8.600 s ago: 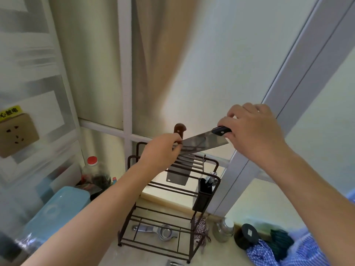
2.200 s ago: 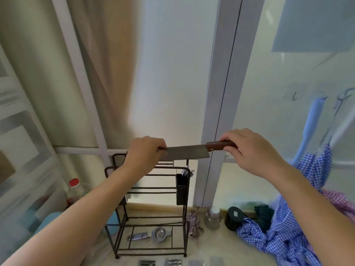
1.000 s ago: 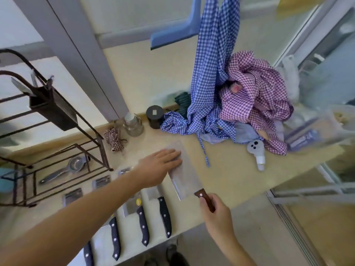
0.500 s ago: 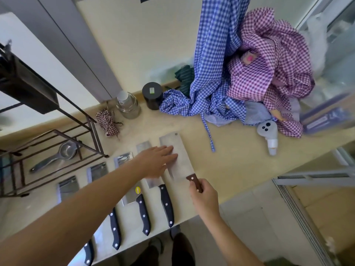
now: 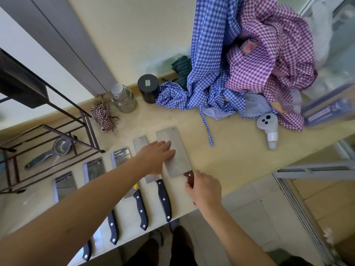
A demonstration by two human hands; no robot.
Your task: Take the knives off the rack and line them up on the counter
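Five knives lie side by side on the counter [image 5: 236, 150], blades pointing toward the wall and handles toward the near edge: four black-handled knives [image 5: 163, 198] on the left of the row, partly crossed by the person's left forearm, and at the right end a brown-handled cleaver [image 5: 177, 148], the widest blade of the lot. That cleaver is flat on the counter, just beside its black-handled neighbour and roughly parallel to it. The left hand [image 5: 155, 156] rests open and flat, its fingers spread on the cleaver's blade, grasping nothing. The right hand [image 5: 205, 189] is closed around the cleaver's brown handle at the counter's near edge, thumb and fingers pinching it. Judging by this, the placing of the fifth knife is all but finished; what remains is a last nudge to square it with the row and then letting go with both hands. The rack [image 5: 48, 148] stands at the left; the lower shelves that show carry only a metal strainer [image 5: 51, 152], and no knife is visible on them. Its upper part, where knives would hang, runs out of view, so whether any are left to fetch cannot be told. If none are, the task is nearly complete.
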